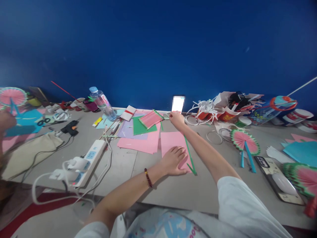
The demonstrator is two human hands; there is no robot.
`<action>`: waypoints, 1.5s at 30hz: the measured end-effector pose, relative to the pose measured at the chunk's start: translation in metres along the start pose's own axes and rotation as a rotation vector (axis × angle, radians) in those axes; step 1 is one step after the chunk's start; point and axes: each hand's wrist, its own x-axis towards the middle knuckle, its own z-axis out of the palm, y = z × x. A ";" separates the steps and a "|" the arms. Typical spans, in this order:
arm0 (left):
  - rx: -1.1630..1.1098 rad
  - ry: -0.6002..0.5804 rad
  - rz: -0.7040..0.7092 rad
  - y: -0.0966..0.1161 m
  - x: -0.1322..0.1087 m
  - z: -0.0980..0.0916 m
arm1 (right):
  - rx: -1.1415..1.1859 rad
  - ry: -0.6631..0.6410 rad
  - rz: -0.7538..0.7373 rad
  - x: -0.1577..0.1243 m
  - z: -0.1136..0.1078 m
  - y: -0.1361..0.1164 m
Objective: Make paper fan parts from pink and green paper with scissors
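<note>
My left hand (174,161) lies flat, fingers stretched, on a sheet of pink paper (170,139) in front of me. A narrow green paper strip (190,153) runs along the sheet's right edge, its near end bent back in a V. My right arm reaches over this edge, and my right hand (176,119) is at the foot of a lit phone (177,103) leaning on the wall. Its fingers are bent together; anything between them is hidden. Left of it lies a pleated pink paper piece with green edges (151,119), on green paper (142,127).
A power strip (91,162) with plugs and cables lies left, near a glue gun (70,128) and a water bottle (104,104). To the right are a paper fan (245,142), a phone (274,181) under a white mouse and a red cup (228,114). Another person's hand (7,120) shows far left.
</note>
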 end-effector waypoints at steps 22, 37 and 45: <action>0.033 -0.006 -0.041 0.013 -0.001 -0.003 | 1.181 -0.053 0.303 -0.035 -0.039 0.025; 0.039 -0.031 -0.056 0.010 -0.003 -0.003 | -0.008 0.181 -0.574 0.003 -0.017 0.004; 0.060 -0.027 -0.050 0.008 -0.003 0.000 | -0.065 0.045 -0.417 0.016 0.013 0.024</action>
